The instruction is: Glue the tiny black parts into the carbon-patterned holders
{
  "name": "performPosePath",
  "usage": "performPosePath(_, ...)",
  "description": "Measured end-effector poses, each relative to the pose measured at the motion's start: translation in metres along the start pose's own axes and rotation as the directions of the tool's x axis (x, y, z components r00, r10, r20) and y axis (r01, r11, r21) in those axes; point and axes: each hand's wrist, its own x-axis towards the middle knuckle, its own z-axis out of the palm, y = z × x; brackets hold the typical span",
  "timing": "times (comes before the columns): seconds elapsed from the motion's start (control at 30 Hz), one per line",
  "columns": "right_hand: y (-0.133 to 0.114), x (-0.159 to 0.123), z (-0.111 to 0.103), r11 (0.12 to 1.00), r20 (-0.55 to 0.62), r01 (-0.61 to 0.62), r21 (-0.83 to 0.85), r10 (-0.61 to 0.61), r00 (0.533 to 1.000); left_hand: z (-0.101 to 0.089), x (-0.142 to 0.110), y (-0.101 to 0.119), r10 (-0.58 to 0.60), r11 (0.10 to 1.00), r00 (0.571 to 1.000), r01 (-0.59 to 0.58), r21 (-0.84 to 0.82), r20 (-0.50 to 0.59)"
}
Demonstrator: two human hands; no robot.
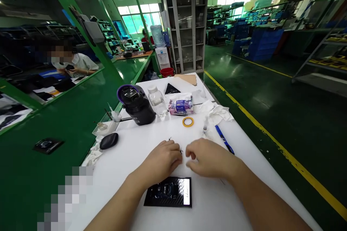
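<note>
Left hand (162,160) low over the white table (141,140), knuckles up, fingers curled in, thumb and forefinger narrowed to a pinch on a small dark part (180,150) just beyond the fingertips. Right hand (207,158) just beside it, fingers also curled close, tips turned toward the same part; cannot tell whether gripping or only meeting it.

For such fine work, probably best: keep both wrists resting on the table, hold the pinch light, and stay above the bare white, where a dropped piece shows. Mind the black carbon-weave plate (168,192) lying flat just beneath the wrists: dark on dark, easy to lose a piece there. A second tiny dark bit (170,139) lying loose just beyond the left knuckles.

Across the table, from the left: a black oval pouch (108,140), a black flask with a purple lid (137,106), a clear bottle (157,101), a tissue packet (181,105), a yellow tape roll (188,121), a crumpled white wipe (217,112), a blue pen (224,139).

Around it, a factory hall: a green bench (67,122) at left with a seated co-worker (76,63) well apart, a grey glass-door cabinet (187,21) behind the table, a yellow floor line (271,137) on dark green flooring, blue crates (262,43) far right.
</note>
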Motion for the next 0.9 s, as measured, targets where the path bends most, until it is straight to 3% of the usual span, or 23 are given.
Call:
performPosePath(0.07,-0.006,-0.009,0.006,0.999,0.147,0.02,-0.033,-0.015,0.989,-0.009,-0.011,-0.006,-0.092,0.992,0.989,0.081,-0.1,-0.113)
performPosePath(0.13,-0.015,-0.016,0.015,0.994,0.234,0.034,-0.104,-0.009,0.972,-0.019,-0.024,-0.017,-0.257,0.946,0.936,0.193,-0.261,-0.239)
performPosePath(0.23,-0.026,-0.021,0.032,0.98,0.29,0.07,-0.189,-0.012,0.957,-0.027,-0.037,-0.033,-0.519,0.813,0.767,0.306,-0.496,-0.378)
performPosePath(0.3,-0.029,-0.022,0.041,0.979,0.272,0.103,-0.175,-0.052,0.961,-0.028,-0.039,-0.038,-0.624,0.719,0.661,0.276,-0.638,-0.417)
performPosePath(0.37,-0.029,-0.02,0.048,0.982,0.24,0.114,-0.152,-0.076,0.968,-0.026,-0.037,-0.035,-0.672,0.638,0.617,0.203,-0.742,-0.409)
performPosePath(0.43,-0.029,-0.017,0.054,0.987,0.189,0.093,-0.128,-0.068,0.98,-0.024,-0.035,-0.026,-0.686,0.547,0.641,0.14,-0.825,-0.346)
performPosePath(0.5,-0.029,-0.012,0.056,0.995,0.139,0.078,-0.061,-0.068,0.988,-0.02,-0.033,-0.013,-0.668,0.437,0.698,0.087,-0.895,-0.258)
performPosePath(0.57,-0.029,-0.006,0.055,0.995,0.063,0.072,0.064,-0.076,0.995,-0.016,-0.033,-0.001,-0.628,0.33,0.759,0.059,-0.942,-0.173)
performPosePath(0.63,-0.028,0.0,0.051,0.961,-0.075,0.064,0.269,-0.045,0.996,-0.009,-0.031,0.01,-0.596,0.257,0.794,0.042,-0.965,-0.124)
performPosePath(0.7,-0.027,0.004,0.046,0.837,-0.2,0.069,0.542,0.049,0.979,-0.002,-0.028,0.017,-0.594,0.212,0.796,0.018,-0.977,-0.114)
performPosePath(0.77,-0.025,0.007,0.042,0.647,-0.234,0.106,0.755,0.116,0.965,0.005,-0.025,0.021,-0.608,0.174,0.785,-0.011,-0.985,-0.116)
performPosePath(0.83,-0.024,0.008,0.041,0.516,-0.228,0.135,0.846,0.122,0.966,0.009,-0.022,0.024,-0.613,0.142,0.782,-0.031,-0.989,-0.113)
performPosePath(0.9,-0.024,0.009,0.041,0.48,-0.225,0.142,0.866,0.121,0.967,0.012,-0.02,0.024,-0.606,0.132,0.789,-0.033,-0.991,-0.107)
